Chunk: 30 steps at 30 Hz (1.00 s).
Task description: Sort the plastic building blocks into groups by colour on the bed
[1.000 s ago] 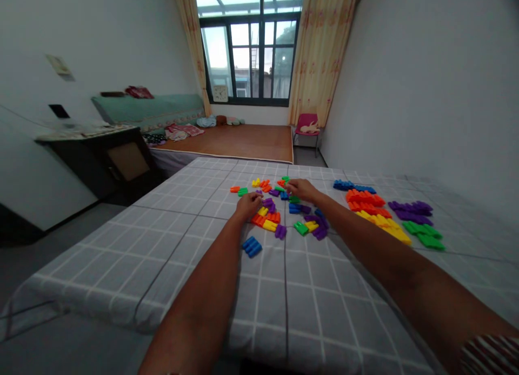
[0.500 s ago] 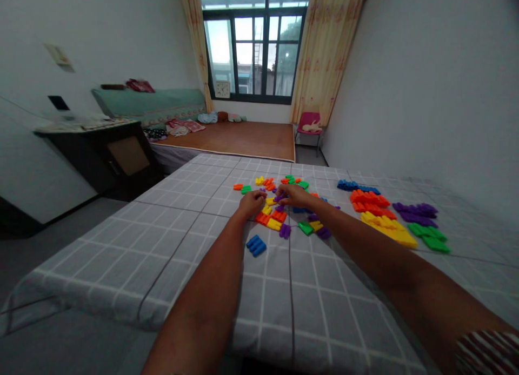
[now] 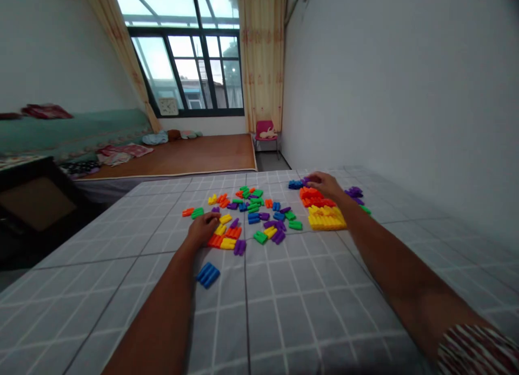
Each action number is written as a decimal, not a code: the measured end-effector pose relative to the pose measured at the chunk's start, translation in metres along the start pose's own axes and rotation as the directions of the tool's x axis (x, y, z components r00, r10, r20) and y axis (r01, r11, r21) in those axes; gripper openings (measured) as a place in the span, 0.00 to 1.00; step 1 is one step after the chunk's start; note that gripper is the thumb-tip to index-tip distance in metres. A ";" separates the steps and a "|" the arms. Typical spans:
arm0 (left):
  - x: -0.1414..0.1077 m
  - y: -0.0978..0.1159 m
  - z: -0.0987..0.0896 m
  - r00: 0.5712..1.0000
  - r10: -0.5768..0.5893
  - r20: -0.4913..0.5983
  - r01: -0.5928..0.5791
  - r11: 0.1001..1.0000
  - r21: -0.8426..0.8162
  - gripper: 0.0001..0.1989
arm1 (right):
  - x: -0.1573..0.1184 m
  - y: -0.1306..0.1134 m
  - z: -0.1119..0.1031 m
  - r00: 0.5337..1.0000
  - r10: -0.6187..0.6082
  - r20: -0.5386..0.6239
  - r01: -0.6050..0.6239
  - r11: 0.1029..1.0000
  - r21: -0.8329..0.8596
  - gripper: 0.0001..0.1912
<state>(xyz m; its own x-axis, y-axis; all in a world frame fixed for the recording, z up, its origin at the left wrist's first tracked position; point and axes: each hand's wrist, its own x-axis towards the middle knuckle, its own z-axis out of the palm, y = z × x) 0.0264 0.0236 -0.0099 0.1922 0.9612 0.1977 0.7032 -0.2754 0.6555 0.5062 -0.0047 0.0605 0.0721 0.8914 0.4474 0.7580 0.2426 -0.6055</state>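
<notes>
Small ridged plastic building blocks in several colours lie on a checked grey tablecloth. My right hand [image 3: 326, 185] is over the far end of the colour-sorted rows. Its fingers are closed on a purple block [image 3: 305, 181], beside the blue blocks [image 3: 295, 185] and above the orange blocks [image 3: 315, 198]. My left hand [image 3: 203, 229] rests at the left edge of the mixed pile, fingers curled, near a yellow block [image 3: 225, 219] and the orange blocks [image 3: 215, 240]. Whatever its fingertips may hold is hidden.
Yellow blocks [image 3: 326, 218] form the nearest row on the right; purple blocks [image 3: 354, 192] sit partly behind my right forearm. A blue block group [image 3: 208, 275] lies near my left forearm. Beyond the table [image 3: 154, 310] stand a bed [image 3: 203, 153] and a pink chair [image 3: 264, 127].
My right hand has moved from the mixed pile to the sorted rows, carrying a purple block. My left hand stays by the pile. The view has turned right.
</notes>
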 end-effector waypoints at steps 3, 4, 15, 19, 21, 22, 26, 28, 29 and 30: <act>-0.001 0.003 -0.002 0.999 -0.037 -0.010 0.038 0.995 0.090 0.20 | -0.011 0.061 -0.051 0.955 0.225 -0.190 -0.270 0.928 -0.255 0.13; -0.001 0.003 -0.002 0.999 -0.046 -0.013 0.047 0.992 0.116 0.20 | -0.016 0.078 -0.064 0.936 0.282 -0.211 -0.339 0.882 -0.328 0.13; -0.001 -0.001 -0.002 0.999 -0.035 -0.025 0.038 0.986 0.161 0.20 | -0.030 0.114 -0.079 0.862 0.505 -0.038 -0.438 0.705 -0.558 0.17; -0.003 0.003 -0.003 0.999 -0.046 -0.029 0.050 0.988 0.143 0.19 | -0.033 0.098 -0.075 0.822 0.569 -0.030 -0.469 0.645 -0.604 0.18; -0.004 0.006 -0.002 0.998 -0.057 -0.028 0.060 0.989 0.132 0.19 | -0.035 0.090 -0.077 0.811 0.584 -0.047 -0.476 0.610 -0.634 0.18; -0.005 0.007 -0.002 0.998 -0.059 -0.030 0.062 0.990 0.130 0.19 | -0.035 0.084 -0.080 0.812 0.581 -0.063 -0.475 0.593 -0.650 0.18; -0.008 0.009 0.002 0.998 -0.054 -0.033 0.058 0.989 0.138 0.19 | -0.024 0.044 -0.082 0.911 0.381 -0.157 -0.383 0.642 -0.665 0.17; -0.009 0.010 0.003 0.998 -0.056 -0.029 0.060 0.989 0.137 0.18 | -0.017 0.011 -0.065 0.976 0.182 -0.116 -0.215 0.762 -0.611 0.18; -0.010 0.012 0.003 0.998 -0.059 -0.028 0.062 0.988 0.140 0.18 | -0.014 -0.008 -0.051 0.996 0.082 -0.046 -0.094 0.822 -0.561 0.17; -0.011 0.014 0.003 0.998 -0.062 -0.027 0.065 0.987 0.145 0.18 | -0.012 -0.026 -0.032 0.999 -0.009 0.052 0.033 0.870 -0.492 0.16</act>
<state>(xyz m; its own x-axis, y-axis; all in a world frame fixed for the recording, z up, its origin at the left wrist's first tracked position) 0.0360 0.0097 -0.0054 0.1296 0.9758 0.1762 0.8060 -0.2072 0.5545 0.5061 -0.0338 0.0918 0.0316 0.9081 0.4176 0.9809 0.0522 -0.1876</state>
